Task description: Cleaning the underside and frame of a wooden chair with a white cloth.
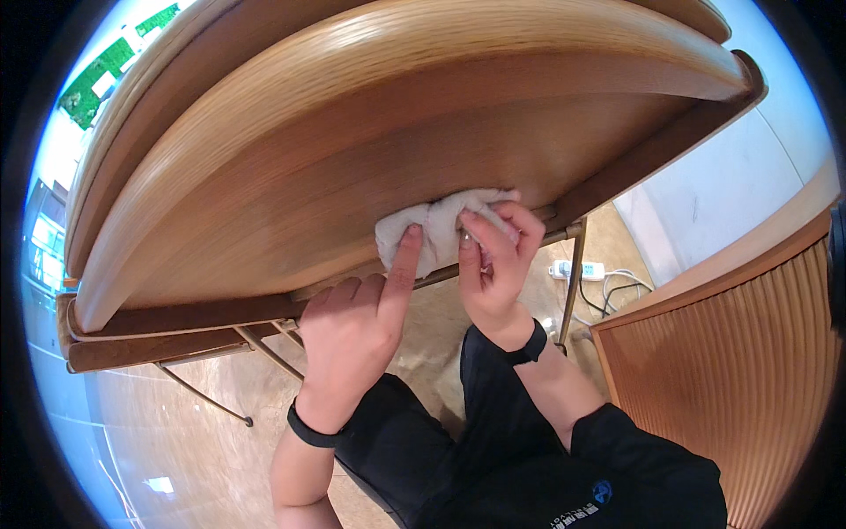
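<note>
A white cloth (429, 231), folded and bunched, lies against the wooden panel (330, 192) near its lower edge. One outstretched finger of my left hand (363, 311) presses on the cloth's left part, while the other fingers are curled by the panel's edge. My right hand (496, 258) pinches the cloth's right part between thumb and fingers. The panel has a thick curved rim (396, 33) and a straight, darker wooden rail (198, 314) along the bottom. Part of the panel's surface is hidden under the cloth.
Thin metal legs (574, 291) stand beneath the panel. Another similar wooden panel (192, 40) is behind it. To the right are a ribbed wooden panel (720, 370) and a white power strip (577, 270) with cables on the floor.
</note>
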### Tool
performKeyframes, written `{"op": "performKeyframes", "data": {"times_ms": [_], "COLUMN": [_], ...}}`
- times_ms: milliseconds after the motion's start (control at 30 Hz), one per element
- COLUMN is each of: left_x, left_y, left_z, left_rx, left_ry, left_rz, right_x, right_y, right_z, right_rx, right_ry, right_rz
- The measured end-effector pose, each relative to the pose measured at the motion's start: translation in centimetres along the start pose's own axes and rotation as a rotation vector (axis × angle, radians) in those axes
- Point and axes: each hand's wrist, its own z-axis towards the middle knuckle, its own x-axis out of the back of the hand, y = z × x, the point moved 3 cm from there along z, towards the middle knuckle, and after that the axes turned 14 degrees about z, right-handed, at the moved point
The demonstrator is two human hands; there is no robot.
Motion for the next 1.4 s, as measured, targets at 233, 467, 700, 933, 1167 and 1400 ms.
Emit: {"op": "performKeyframes", "data": {"times_ms": [233, 467, 700, 933, 1167, 1400], "left_x": [0.9, -0.2, 1.0, -0.5, 0.9, -1.5], "left_y": [-1.9, -3.2, -4.9, -6.2, -8.1, -9.6], "left_z": [-1.5, -3.8, -5.2, -7.3, -9.1, -12.2], "left_rx": [0.048, 0.089, 0.159, 0.188, 0.304, 0.356], "left_ry": [0.032, 0.015, 0.027, 0.042, 0.08, 0.007], "left_rz": [-0.017, -0.022, -0.009, -0.008, -0.007, 0.005], "right_x": [-1.5, -3.4, -4.9, -7.6, -9.6, -12.6], "right_y": [-2.6, -2.1, -5.1, -3.5, -6.5, -5.7], "right_z": [1.4, -0.9, 0.9, -2.4, -0.9, -4.3], "right_rx": [0.01, -0.001, 0.045, -0.07, 0.055, 0.01], "right_ry": [-0.007, -0.086, -0.13, -0.241, -0.236, -0.368], "right_rz": [0.044, 0.058, 0.136, 0.183, 0.251, 0.248]}}
